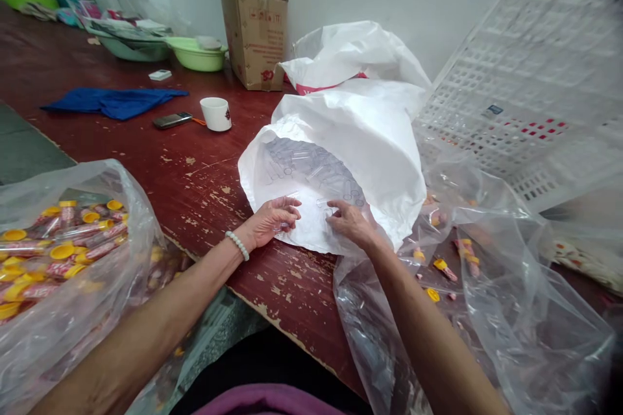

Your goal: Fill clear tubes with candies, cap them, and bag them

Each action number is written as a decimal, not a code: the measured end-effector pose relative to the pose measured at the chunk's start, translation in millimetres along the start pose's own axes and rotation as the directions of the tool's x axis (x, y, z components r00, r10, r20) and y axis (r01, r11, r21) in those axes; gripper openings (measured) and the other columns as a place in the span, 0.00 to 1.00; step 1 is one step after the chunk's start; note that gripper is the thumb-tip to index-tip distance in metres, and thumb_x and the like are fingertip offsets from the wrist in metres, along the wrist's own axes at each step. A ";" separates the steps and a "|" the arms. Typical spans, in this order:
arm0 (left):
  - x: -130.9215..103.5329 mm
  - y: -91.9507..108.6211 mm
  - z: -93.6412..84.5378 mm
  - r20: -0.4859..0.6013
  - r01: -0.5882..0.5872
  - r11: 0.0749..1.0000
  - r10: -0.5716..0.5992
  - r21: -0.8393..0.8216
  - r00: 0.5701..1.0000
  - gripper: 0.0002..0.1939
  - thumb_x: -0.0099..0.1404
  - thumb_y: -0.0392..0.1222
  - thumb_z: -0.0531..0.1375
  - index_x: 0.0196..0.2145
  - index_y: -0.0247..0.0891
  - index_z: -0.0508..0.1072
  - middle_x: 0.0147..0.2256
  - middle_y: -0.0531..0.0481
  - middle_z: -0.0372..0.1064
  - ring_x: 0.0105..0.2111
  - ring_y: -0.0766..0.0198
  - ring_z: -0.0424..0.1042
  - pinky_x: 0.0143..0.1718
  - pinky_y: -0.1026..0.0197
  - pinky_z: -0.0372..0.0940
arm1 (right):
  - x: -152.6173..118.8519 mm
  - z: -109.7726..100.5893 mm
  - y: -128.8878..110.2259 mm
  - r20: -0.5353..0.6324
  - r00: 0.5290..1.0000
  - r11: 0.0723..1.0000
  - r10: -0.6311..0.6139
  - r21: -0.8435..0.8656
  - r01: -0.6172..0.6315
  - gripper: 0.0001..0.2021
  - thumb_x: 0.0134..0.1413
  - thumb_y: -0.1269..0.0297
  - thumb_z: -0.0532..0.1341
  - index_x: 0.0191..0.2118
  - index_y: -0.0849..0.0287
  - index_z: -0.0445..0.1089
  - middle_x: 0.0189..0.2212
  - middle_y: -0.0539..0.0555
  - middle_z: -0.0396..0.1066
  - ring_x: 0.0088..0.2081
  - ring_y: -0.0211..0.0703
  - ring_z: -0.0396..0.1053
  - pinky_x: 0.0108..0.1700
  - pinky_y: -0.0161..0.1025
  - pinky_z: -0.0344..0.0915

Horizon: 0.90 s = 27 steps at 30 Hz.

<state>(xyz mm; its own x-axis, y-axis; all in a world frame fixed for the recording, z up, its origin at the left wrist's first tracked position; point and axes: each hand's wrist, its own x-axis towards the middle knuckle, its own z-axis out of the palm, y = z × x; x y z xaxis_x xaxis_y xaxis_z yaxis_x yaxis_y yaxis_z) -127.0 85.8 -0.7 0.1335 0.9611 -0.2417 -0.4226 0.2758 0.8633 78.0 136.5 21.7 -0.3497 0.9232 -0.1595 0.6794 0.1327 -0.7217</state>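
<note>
A white woven sack point(389, 162) lies on the table with its mouth towards me, holding many clear plastic tubes point(316, 165). At the near lip of its mouth, my left hand point(272, 220), with a beaded bracelet on the wrist, curls its fingers around clear tubes that show faintly at the palm and fingertips. My right hand point(351, 222) is over the sack's right inner side, its index finger and thumb bent close together at the end of a clear tube. Its other fingers are partly hidden.
A plastic bag point(141, 198) of filled, yellow-capped tubes stands left; another clear bag point(506, 324) with a few such tubes lies right. A white crate point(487, 136) leans there. Behind are a cup point(215, 114), phone point(172, 120), blue cloth point(117, 102), carton point(260, 39) and basins point(197, 58).
</note>
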 end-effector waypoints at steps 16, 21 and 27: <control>-10.7 -7.9 5.8 -0.031 -0.212 0.975 0.210 -0.068 0.977 0.19 0.45 0.34 0.70 0.37 0.35 0.73 0.35 0.48 0.74 0.32 0.66 0.71 0.34 0.65 0.64 | -22.9 57.8 -22.1 -0.008 0.990 0.889 -0.139 0.440 0.129 0.15 0.53 0.53 0.59 0.36 0.60 0.71 0.31 0.52 0.72 0.32 0.38 0.67 0.34 0.35 0.64; -13.1 -2.5 1.3 -0.095 -0.167 0.970 0.152 -0.179 0.984 0.25 0.49 0.40 0.70 0.43 0.41 0.66 0.37 0.48 0.72 0.34 0.52 0.76 0.31 0.56 0.70 | 11.7 30.3 -12.2 -0.211 0.927 0.902 -0.311 -0.372 0.218 0.18 0.57 0.74 0.51 0.51 0.60 0.68 0.52 0.59 0.67 0.49 0.48 0.64 0.50 0.44 0.60; -12.9 -4.2 0.1 -0.155 -0.163 0.960 0.129 -0.229 0.979 0.29 0.43 0.32 0.72 0.43 0.37 0.67 0.35 0.49 0.71 0.28 0.61 0.75 0.32 0.59 0.71 | 29.7 15.5 -9.4 -0.133 0.949 0.786 -0.287 -0.599 0.154 0.15 0.57 0.73 0.53 0.47 0.59 0.70 0.46 0.61 0.71 0.50 0.53 0.62 0.49 0.50 0.59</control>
<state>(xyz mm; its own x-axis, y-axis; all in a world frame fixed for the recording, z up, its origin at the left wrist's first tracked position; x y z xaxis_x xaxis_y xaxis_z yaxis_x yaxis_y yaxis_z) -126.8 72.3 -1.1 -0.0631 0.9789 -0.1942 -0.6325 0.1113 0.7666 51.2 157.1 13.3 -0.4407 0.8857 0.1459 0.8667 0.4622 -0.1877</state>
